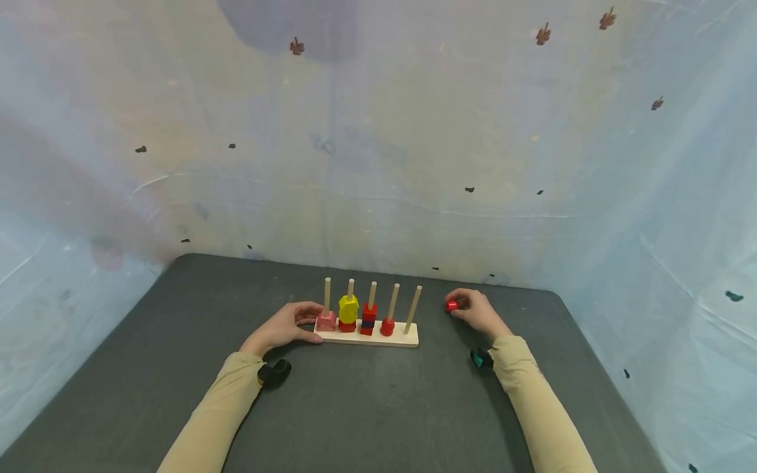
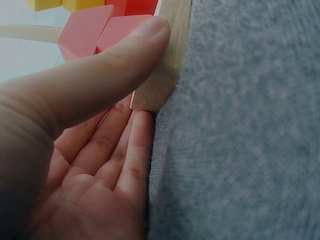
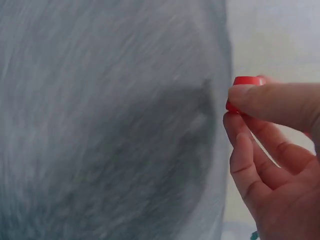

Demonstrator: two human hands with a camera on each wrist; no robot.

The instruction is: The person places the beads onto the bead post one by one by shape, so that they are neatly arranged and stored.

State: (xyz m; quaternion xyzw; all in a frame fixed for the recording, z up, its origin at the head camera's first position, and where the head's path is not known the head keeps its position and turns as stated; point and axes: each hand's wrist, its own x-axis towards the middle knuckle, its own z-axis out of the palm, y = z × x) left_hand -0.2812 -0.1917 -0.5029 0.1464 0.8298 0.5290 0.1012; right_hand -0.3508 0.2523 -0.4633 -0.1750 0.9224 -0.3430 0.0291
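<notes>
A wooden peg stacker (image 1: 408, 339) stands on the table with five upright pegs. My left hand (image 1: 291, 324) holds its left end, the thumb along the front and the fingers round the end and behind. Pink blocks (image 1: 326, 321) sit on the leftmost peg, beside that thumb. Yellow blocks (image 1: 349, 309) top a red one on the second peg; red and dark blue blocks (image 1: 368, 318) fill the third. Red pieces (image 1: 387, 326) are on the fourth, while the rightmost peg (image 1: 413, 309) is bare. Right of the stacker, my right hand (image 1: 478, 313) pinches a small red block (image 3: 245, 80) between thumb and fingers.
The dark grey table (image 1: 378, 407) extends around the stacker on every side. A pale patterned sheet (image 1: 390, 131) hangs behind the table and along its sides. Black wrist straps (image 1: 275, 374) sit at both sleeves.
</notes>
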